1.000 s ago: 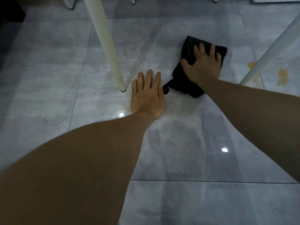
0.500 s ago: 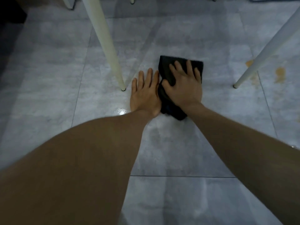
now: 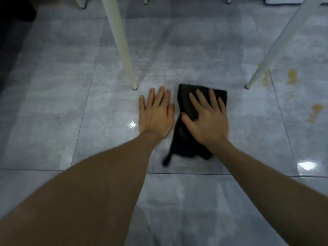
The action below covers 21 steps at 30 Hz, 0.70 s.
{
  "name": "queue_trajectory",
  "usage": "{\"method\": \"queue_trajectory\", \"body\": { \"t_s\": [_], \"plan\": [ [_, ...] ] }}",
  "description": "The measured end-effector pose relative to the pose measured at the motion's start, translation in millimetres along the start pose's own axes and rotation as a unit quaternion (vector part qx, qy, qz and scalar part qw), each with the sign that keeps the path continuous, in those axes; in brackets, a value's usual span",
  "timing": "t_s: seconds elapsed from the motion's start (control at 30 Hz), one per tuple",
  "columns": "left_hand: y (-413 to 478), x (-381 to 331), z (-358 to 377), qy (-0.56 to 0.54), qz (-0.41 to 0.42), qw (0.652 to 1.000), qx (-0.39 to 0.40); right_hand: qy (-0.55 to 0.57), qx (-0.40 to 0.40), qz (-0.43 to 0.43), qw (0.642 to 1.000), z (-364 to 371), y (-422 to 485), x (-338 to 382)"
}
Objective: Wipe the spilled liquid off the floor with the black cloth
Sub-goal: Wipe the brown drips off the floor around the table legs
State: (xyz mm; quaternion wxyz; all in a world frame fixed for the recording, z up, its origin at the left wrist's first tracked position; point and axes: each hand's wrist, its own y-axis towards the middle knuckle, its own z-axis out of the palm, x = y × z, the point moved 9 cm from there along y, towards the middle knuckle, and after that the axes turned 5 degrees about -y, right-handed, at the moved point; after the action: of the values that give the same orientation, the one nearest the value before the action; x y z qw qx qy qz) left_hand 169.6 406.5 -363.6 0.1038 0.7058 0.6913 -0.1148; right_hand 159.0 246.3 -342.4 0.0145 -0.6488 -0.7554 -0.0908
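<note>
A folded black cloth [image 3: 184, 103] lies flat on the grey tiled floor [image 3: 71, 103]. My right hand [image 3: 207, 119] presses on top of it with fingers spread. My left hand [image 3: 156, 114] rests palm-down on the bare tile just left of the cloth, fingers apart, holding nothing. Orange-brown spilled liquid shows as patches at the right: one spill patch [image 3: 292, 77] past the right leg and another spill patch [image 3: 315, 111] nearer to me. A paler wet sheen spreads over the tile around the cloth.
A white table leg [image 3: 122, 50] stands just beyond my left hand. Another white leg [image 3: 266, 63] slants down at the right, its foot close to the orange patches. More legs show at the top edge. A dark object sits at the far left corner.
My right hand has dragged the cloth from far right back toward me, and it now sits beside my left hand, slightly nearer than half a second ago. My left hand stayed planted.
</note>
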Motion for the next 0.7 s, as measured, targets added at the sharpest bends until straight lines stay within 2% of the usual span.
{"method": "queue_trajectory", "body": {
  "t_s": [0.07,0.17,0.27,0.43,0.57,0.7],
  "plan": [
    [-14.2,-0.4,4.9,0.023,-0.010,0.999,0.031,-0.013,0.001,0.015,1.000,-8.2,-35.7,-36.8],
    [-25.8,-1.2,10.2,0.039,-0.025,0.998,0.048,-0.036,0.013,0.078,0.996,-14.5,-25.7,-85.9],
    [-25.6,-3.2,11.0,0.042,-0.033,0.997,0.049,-0.041,0.016,0.121,0.992,-7.6,2.8,-83.1],
    [-26.5,-13.8,7.6,0.031,-0.058,0.997,0.033,-0.030,0.010,0.015,0.999,-11.8,-47.1,-62.7],
    [-32.7,-63.0,10.4,-0.009,0.029,0.999,0.032,-0.040,0.005,0.061,0.997,-29.1,-98.6,-122.2],
    [-26.8,-116.3,28.9,-0.005,0.087,0.994,0.065,-0.047,0.017,0.146,0.988,-23.2,-57.2,-147.5]
  ]
}}
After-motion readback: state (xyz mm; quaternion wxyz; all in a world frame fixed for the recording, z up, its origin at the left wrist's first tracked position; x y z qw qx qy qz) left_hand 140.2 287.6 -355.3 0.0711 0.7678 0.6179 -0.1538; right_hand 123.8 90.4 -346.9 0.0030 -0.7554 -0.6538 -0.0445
